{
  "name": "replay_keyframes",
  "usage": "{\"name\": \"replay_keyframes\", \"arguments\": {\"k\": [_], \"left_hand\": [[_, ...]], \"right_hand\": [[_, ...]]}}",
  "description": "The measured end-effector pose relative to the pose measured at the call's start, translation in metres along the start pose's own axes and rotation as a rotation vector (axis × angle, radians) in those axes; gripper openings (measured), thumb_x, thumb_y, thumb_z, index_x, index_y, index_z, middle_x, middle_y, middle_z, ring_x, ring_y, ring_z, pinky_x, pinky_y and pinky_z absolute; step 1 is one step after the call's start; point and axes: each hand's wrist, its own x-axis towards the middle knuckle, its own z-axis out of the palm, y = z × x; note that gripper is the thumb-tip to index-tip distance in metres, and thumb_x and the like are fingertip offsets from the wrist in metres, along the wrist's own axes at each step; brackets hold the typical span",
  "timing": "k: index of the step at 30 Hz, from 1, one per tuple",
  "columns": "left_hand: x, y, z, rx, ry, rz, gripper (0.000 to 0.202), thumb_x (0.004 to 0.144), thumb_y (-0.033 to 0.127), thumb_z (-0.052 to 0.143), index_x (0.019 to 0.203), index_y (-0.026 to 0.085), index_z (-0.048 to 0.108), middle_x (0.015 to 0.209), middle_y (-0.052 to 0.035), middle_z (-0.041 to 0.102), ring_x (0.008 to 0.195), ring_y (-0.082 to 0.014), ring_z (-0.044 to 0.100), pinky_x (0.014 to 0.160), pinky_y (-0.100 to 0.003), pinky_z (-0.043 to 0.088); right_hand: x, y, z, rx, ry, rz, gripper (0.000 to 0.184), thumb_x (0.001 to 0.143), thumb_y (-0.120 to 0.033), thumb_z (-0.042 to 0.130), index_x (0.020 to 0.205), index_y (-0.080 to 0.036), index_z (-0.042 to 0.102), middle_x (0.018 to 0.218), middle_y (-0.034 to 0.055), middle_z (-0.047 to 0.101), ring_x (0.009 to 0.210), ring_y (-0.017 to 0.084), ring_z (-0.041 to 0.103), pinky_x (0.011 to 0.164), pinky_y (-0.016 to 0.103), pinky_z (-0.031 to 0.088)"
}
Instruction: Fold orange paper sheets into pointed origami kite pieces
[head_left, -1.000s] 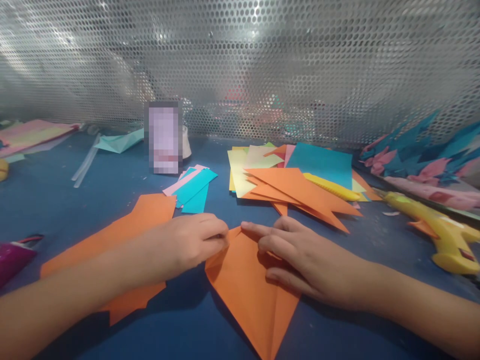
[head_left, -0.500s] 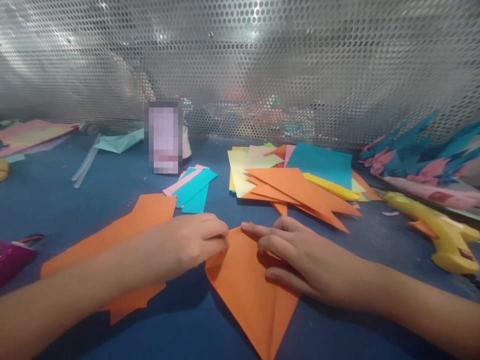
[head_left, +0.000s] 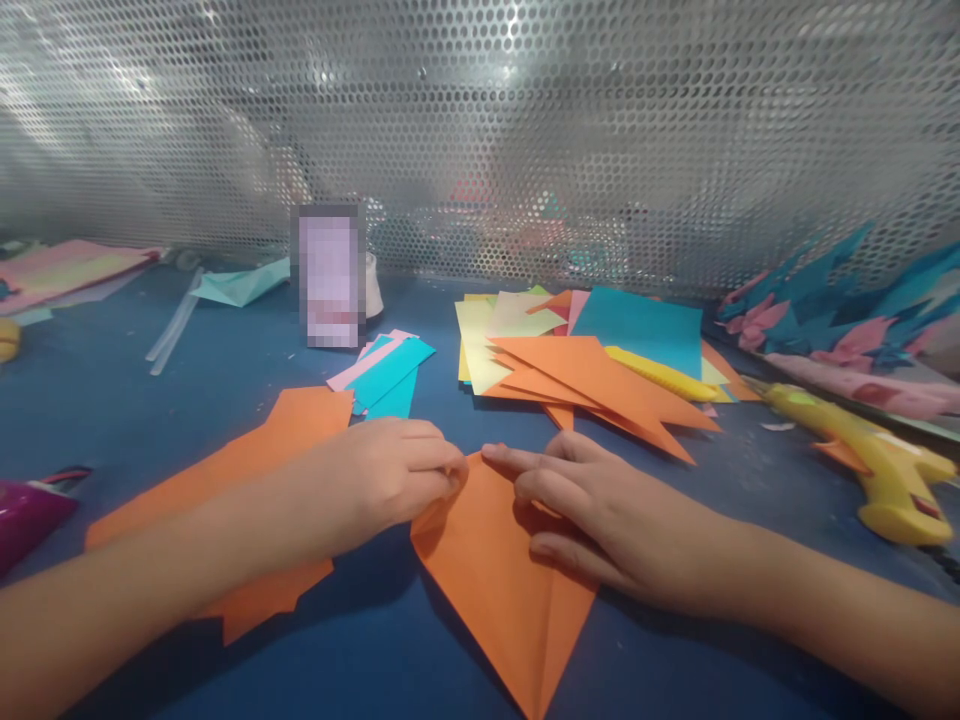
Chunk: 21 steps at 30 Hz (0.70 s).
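An orange sheet of paper, partly folded with creases down its length, lies on the blue table in front of me, one point toward me. My left hand pinches the sheet's upper left edge between thumb and fingers. Across its upper right side rests my right hand, fingers spread, the index fingertip at the top corner. Under my left forearm lie more orange paper pieces. Just beyond my left hand sit blue and pink paper strips.
Orange cut papers lie over yellow and blue sheets, with a yellow cutter on top. At right is a yellow glue gun beside folded blue and pink paper shapes. A blurred phone stands before a perforated metal wall.
My left hand has slid slightly right and up along the paper's edge, toward the top corner. My right hand has stayed in place.
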Motion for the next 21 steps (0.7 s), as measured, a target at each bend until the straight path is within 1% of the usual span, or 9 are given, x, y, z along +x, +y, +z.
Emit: {"name": "replay_keyframes", "arguments": {"k": [3,7,10,14,17,19,21], "left_hand": [[0.0022,-0.0011,-0.0013,-0.004,0.032,0.042,0.028,0.095,0.008,0.036,0.097,0.014,0.062,0.108,-0.0084,0.067,0.096,-0.0193,0.057,0.083,-0.031,0.048],[0.0032,-0.0029,-0.0014,0.031,0.042,0.075,0.026,0.095,0.01,0.038,0.098,0.014,0.063,0.11,-0.0079,0.067,0.098,-0.0197,0.058,0.085,-0.031,0.049],[0.0028,-0.003,-0.001,0.028,0.037,0.056,0.025,0.095,0.012,0.039,0.096,0.014,0.064,0.109,-0.0071,0.068,0.097,-0.0196,0.058,0.084,-0.03,0.049],[0.0024,-0.0024,-0.0007,0.011,0.021,0.02,0.024,0.094,0.012,0.04,0.094,0.015,0.064,0.11,-0.0068,0.067,0.097,-0.0192,0.057,0.08,-0.029,0.05],[0.0028,-0.003,-0.0006,0.012,0.003,0.003,0.02,0.093,0.012,0.043,0.093,0.015,0.062,0.113,-0.0066,0.065,0.099,-0.0198,0.055,0.081,-0.03,0.05],[0.0035,-0.0034,-0.001,0.006,-0.013,-0.021,0.016,0.091,0.012,0.045,0.089,0.015,0.061,0.113,-0.0059,0.065,0.099,-0.02,0.054,0.081,-0.029,0.05],[0.0041,-0.0034,-0.0018,-0.007,-0.031,-0.049,0.016,0.09,0.01,0.045,0.082,0.016,0.058,0.108,-0.0049,0.066,0.098,-0.0189,0.054,0.078,-0.026,0.05]], "right_hand": [[0.0006,-0.0008,-0.0006,-0.013,-0.003,0.0,0.015,0.094,-0.031,0.044,0.093,-0.019,0.054,0.144,0.0033,0.042,0.092,0.022,0.046,0.081,0.037,0.043],[0.001,-0.0009,-0.0002,-0.021,0.002,0.0,0.014,0.094,-0.031,0.045,0.093,-0.02,0.054,0.143,0.0036,0.043,0.092,0.021,0.047,0.081,0.037,0.044],[0.0008,-0.0006,0.0006,-0.014,0.01,0.01,0.014,0.094,-0.031,0.045,0.093,-0.02,0.054,0.141,0.004,0.045,0.092,0.021,0.048,0.081,0.037,0.043],[0.0006,-0.0011,0.0016,-0.01,0.024,0.019,0.014,0.092,-0.03,0.047,0.095,-0.019,0.055,0.138,0.0063,0.047,0.093,0.021,0.048,0.082,0.037,0.043],[0.0015,-0.0023,0.0021,-0.007,0.023,0.028,0.017,0.091,-0.029,0.05,0.101,-0.017,0.055,0.131,0.0099,0.052,0.093,0.022,0.048,0.083,0.037,0.044],[0.0021,-0.003,0.0022,-0.006,0.026,0.032,0.024,0.09,-0.028,0.051,0.11,-0.015,0.053,0.124,0.0121,0.056,0.092,0.022,0.049,0.083,0.037,0.045],[0.0019,-0.0029,0.0024,-0.006,0.04,0.031,0.03,0.09,-0.027,0.052,0.117,-0.014,0.05,0.12,0.0132,0.058,0.092,0.022,0.049,0.083,0.037,0.045]]}}
